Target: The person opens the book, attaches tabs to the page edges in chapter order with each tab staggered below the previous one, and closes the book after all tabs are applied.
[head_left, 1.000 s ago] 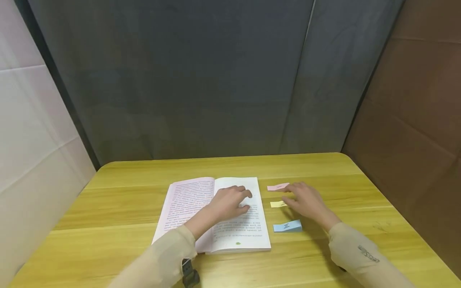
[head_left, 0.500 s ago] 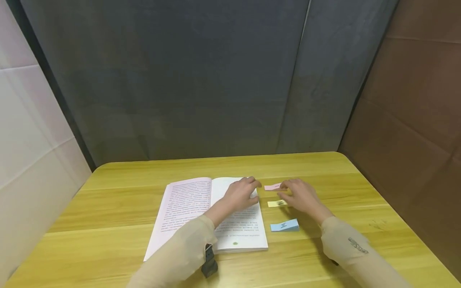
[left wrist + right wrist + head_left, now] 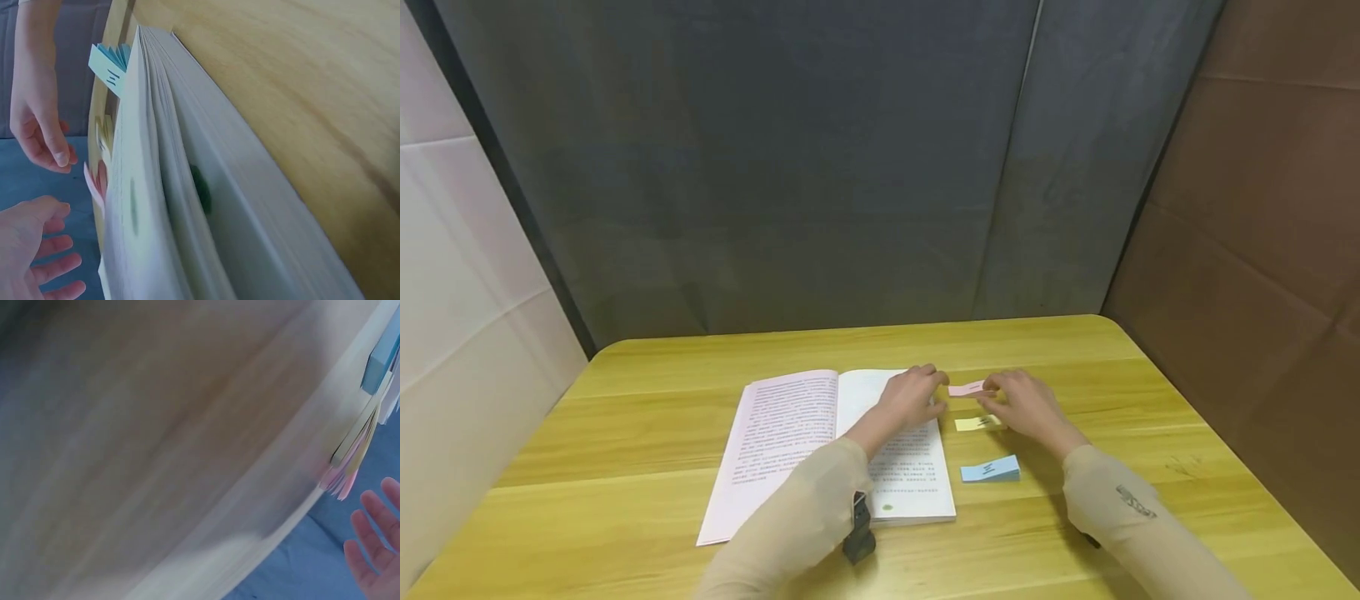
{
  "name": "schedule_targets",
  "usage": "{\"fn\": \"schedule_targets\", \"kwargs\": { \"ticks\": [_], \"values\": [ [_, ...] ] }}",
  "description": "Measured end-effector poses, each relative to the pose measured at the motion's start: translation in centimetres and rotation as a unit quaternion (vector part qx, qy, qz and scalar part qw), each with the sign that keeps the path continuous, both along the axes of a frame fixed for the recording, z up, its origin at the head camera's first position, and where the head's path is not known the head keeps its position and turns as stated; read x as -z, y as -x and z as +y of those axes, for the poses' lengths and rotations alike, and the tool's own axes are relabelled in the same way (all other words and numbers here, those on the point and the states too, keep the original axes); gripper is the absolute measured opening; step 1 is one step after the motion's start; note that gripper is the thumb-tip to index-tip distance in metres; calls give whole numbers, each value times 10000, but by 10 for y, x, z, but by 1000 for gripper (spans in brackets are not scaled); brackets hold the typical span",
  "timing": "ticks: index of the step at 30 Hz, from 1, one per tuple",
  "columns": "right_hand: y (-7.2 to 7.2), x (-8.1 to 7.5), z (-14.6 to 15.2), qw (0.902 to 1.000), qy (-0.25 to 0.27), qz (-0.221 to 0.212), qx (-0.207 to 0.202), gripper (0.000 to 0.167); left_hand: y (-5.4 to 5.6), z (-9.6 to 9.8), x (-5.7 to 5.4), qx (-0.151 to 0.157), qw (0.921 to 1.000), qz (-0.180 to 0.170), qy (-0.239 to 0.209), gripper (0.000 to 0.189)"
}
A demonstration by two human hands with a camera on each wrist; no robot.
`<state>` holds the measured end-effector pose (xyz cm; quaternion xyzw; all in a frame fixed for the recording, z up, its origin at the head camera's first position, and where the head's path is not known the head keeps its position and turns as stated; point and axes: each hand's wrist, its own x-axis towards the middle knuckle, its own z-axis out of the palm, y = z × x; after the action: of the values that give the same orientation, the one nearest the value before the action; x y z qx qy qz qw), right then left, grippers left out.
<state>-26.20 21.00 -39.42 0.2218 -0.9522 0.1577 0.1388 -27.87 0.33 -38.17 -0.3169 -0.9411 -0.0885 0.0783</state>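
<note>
An open book [image 3: 891, 487] lies on the wooden table. My left hand [image 3: 910, 396] is over the right page's outer edge, its fingertips close to the left end of a pink sticky-note pad [image 3: 964, 389]. In the left wrist view the left hand [image 3: 31, 250] shows its fingers apart, holding nothing. My right hand [image 3: 1024, 406] hovers by the pink pad's right end, thumb and index finger bent toward it. From the left wrist the right hand [image 3: 44, 134] appears with a small gap to the pink pad [image 3: 95, 184]. Spread fingers [image 3: 375, 519] show in the right wrist view.
Below the pink pad lies a yellow sticky-note pad [image 3: 976, 424], partly under the right hand. Closer to the front is a thicker blue pad [image 3: 990, 470] with dark marks. Dark cloth [image 3: 775, 167] hangs behind the table [image 3: 625, 417].
The left hand has moved right and a little away from the body, from mid-page to the page edge by the pink pad. The right hand stays near the pink pad; the view shifts slightly.
</note>
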Motion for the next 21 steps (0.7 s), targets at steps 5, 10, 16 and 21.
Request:
{"fn": "schedule_targets", "kwargs": {
  "ticks": [5, 10, 16, 21],
  "values": [
    [3, 1, -1, 9999, -2, -106, 23, 23, 7, 7, 8, -18, 9999, -153, 65, 34],
    [8, 1, -1, 9997, -70, -228, 35, 22, 11, 13, 14, -75, 9996, -193, 206, 33],
    [14, 1, -1, 9991, -414, -92, -17, 20, 14, 18, 18, -109, 9992, -58, 384, 30],
    [17, 1, 0, 9979, -624, -172, 45, 19, 15, 21, 19, -158, 9989, -52, 435, 30]
  ]
}}
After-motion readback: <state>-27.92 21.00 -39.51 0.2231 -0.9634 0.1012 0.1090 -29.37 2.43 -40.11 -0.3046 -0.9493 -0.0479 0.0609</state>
